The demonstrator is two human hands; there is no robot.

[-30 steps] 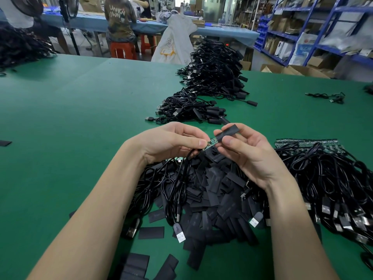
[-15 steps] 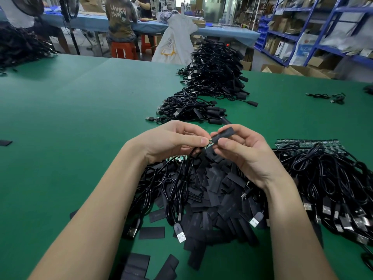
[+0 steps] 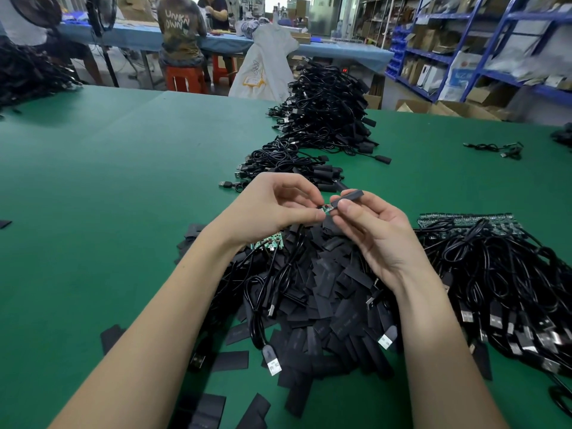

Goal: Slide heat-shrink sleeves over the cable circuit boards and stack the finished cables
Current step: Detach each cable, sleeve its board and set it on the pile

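**Sleeve meets board, mid-table**

L hand [image 3: 272, 209] pinches small green circuit board [image 3: 325, 208]; R hand [image 3: 371, 230] pinches flat matte black sleeve [image 3: 351, 195] at board's end, both held above loose sleeve pile [image 3: 322, 292]. Green felt table [image 3: 108, 196] wide open to left. Glossy tangled cables [image 3: 510, 274] crowd right edge; finished stack [image 3: 325, 119] beyond.

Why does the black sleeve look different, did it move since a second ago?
Cannot tell. The heat-shrink sleeve sits in the right hand just before the finished cable stack, as earlier; any shift is tiny.
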